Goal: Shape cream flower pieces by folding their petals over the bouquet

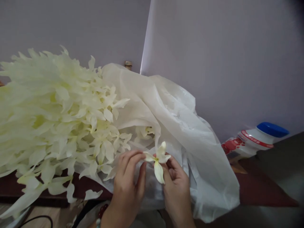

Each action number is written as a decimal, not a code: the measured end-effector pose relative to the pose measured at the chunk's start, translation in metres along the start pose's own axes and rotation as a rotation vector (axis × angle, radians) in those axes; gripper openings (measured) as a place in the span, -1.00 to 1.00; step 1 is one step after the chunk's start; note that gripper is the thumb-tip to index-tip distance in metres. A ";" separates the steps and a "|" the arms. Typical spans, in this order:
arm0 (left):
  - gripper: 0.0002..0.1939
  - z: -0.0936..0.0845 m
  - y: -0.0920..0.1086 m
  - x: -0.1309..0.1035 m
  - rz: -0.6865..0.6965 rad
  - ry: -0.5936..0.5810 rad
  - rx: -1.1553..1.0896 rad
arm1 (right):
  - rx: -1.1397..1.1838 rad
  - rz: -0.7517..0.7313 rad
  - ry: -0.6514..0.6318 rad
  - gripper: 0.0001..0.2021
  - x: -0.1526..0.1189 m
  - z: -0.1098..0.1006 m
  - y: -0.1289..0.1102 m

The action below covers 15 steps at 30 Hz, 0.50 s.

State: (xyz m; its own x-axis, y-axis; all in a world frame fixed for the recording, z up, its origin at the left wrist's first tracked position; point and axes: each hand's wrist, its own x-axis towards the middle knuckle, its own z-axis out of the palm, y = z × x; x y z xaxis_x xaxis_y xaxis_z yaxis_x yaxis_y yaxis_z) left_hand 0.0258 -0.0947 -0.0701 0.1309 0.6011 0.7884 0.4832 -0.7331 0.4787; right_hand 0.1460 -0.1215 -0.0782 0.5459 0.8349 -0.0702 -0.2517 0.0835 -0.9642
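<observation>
A single pale flower with several cream petals is held up between my two hands. My right hand is closed on it from behind, its fingers partly hidden by the petals. My left hand is bent beside it, fingertips at the tip of the left petal; whether they grip it is hard to tell. To the left lies a large heap of similar cream flowers. Behind my hands spreads a crumpled translucent plastic bag, with a few flowers showing in its opening.
A white bottle with a blue cap leans at the right, on the dark red table. A small capped jar shows behind the bag. Pale walls rise behind. A dark cable lies at the lower left.
</observation>
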 end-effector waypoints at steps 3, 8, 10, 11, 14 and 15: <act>-0.72 0.000 -0.001 0.001 0.002 0.006 0.039 | 0.015 0.035 -0.012 -0.58 0.000 0.000 -0.006; -0.76 -0.003 -0.002 0.007 0.071 0.030 0.079 | -0.007 -0.027 -0.021 -0.66 0.001 0.005 -0.012; -0.77 -0.004 -0.004 0.009 0.101 0.040 0.097 | -0.007 -0.053 -0.045 -0.69 0.002 0.007 -0.013; -0.78 -0.005 -0.005 0.010 0.109 0.041 0.104 | -0.003 -0.060 -0.067 -0.70 0.003 0.008 -0.013; -0.85 -0.005 -0.008 0.010 0.112 0.033 0.113 | 0.021 -0.074 -0.117 -0.72 0.004 0.007 -0.010; -0.87 -0.005 -0.009 0.010 0.110 0.024 0.112 | 0.027 -0.074 -0.122 -0.73 0.005 0.007 -0.008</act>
State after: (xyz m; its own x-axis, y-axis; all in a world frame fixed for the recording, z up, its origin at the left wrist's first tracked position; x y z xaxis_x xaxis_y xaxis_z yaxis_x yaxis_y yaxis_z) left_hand 0.0182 -0.0837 -0.0643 0.1684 0.5100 0.8435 0.5605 -0.7535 0.3437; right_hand 0.1455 -0.1145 -0.0687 0.4626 0.8859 0.0339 -0.2365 0.1602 -0.9583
